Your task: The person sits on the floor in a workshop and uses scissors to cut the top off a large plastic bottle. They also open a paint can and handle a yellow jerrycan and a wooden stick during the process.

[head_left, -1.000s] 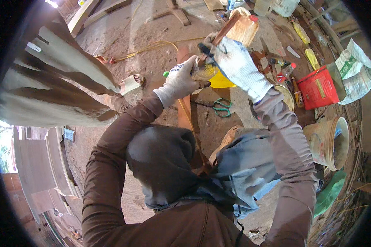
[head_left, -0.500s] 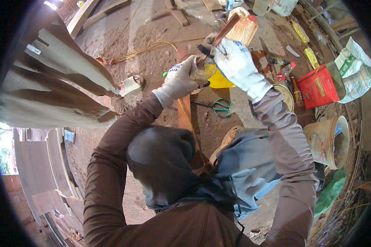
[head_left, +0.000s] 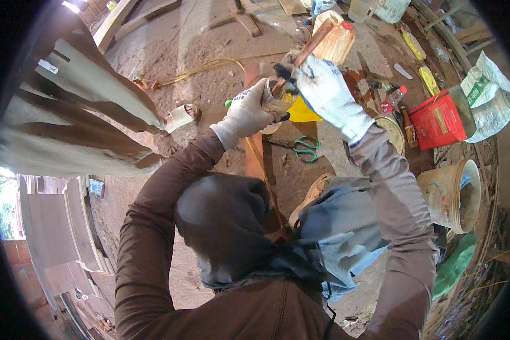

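My left hand (head_left: 247,110), in a white knit glove, is closed around a small clear plastic container (head_left: 279,103). In my right hand (head_left: 324,90), also gloved, is a flat brown wooden stick (head_left: 318,39). Its upper end slants up to the right, while the lower end reaches the container's mouth. How far it goes in is hard to make out. Dark fingertips of the right glove touch the stick near the rim. Just beyond the container, a yellow object (head_left: 304,110) is partly hidden by my hands. Green-handled scissors (head_left: 306,149) lie on the ground nearer me.
Past my right hand stands a stained jerrycan (head_left: 337,42). To the right are a red box (head_left: 438,119), a white sack (head_left: 491,96) and a dirty bucket (head_left: 445,192). Another person's trousered legs (head_left: 79,107) and sandalled foot (head_left: 181,117) are at left. A yellow cord (head_left: 201,68) crosses the ground.
My right hand has shifted slightly and turned the stick, whose upper end now sits a little farther right and lower. The left hand keeps the container almost in place.
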Motion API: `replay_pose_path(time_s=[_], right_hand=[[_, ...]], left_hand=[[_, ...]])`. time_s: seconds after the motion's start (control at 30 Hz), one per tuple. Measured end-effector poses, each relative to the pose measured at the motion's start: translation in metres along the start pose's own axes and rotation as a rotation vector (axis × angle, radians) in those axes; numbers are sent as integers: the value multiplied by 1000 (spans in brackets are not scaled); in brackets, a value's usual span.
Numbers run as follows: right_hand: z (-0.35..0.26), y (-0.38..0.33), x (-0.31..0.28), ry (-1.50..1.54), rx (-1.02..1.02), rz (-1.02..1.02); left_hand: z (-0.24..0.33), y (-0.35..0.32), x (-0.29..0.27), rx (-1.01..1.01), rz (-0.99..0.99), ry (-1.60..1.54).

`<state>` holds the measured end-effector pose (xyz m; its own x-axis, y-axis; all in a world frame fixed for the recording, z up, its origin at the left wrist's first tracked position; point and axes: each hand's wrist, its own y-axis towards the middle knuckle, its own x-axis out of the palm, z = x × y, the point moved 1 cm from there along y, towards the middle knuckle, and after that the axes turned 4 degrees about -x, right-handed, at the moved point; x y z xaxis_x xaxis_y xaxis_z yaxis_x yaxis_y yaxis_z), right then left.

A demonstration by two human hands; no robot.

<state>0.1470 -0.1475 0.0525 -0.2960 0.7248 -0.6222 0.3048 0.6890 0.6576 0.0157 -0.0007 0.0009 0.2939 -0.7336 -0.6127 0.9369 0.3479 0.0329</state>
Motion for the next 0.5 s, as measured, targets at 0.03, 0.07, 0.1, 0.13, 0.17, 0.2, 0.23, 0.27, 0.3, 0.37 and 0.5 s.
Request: replay_pose_path(time_s=[0.03,0.07,0.1,0.13,0.17,0.2,0.23,0.27,0.3,0.37,0.5], right_hand=[[-4,3,-1,-21,28,-15],[-8,7,-8,-37,92,-82],[-9,6,-8,-52,72,-96],[-10,3,-10,-68,52,-110],[-10,3,-10,-84,32,-125],[-3,1,-2,55,51,-103],[1,2,3,30,12,-41],[4,4,7,4,-26,20],[-1,7,10,-13,-63,87],[-9,6,-5,-67,107,-122],[-5,1,3,44,124,-44]], left_hand=[[-1,-1,-1,16,16,21],[-3,-1,-1,33,32,41],[-4,0,-2,50,53,63],[-4,-1,-4,41,56,66],[-4,-2,-4,31,60,69],[-3,-1,-1,29,59,59],[-3,0,2,26,53,63],[-3,2,4,24,48,67],[-4,1,2,17,42,79],[-3,-4,0,2,23,95],[-4,-2,1,27,14,133]])
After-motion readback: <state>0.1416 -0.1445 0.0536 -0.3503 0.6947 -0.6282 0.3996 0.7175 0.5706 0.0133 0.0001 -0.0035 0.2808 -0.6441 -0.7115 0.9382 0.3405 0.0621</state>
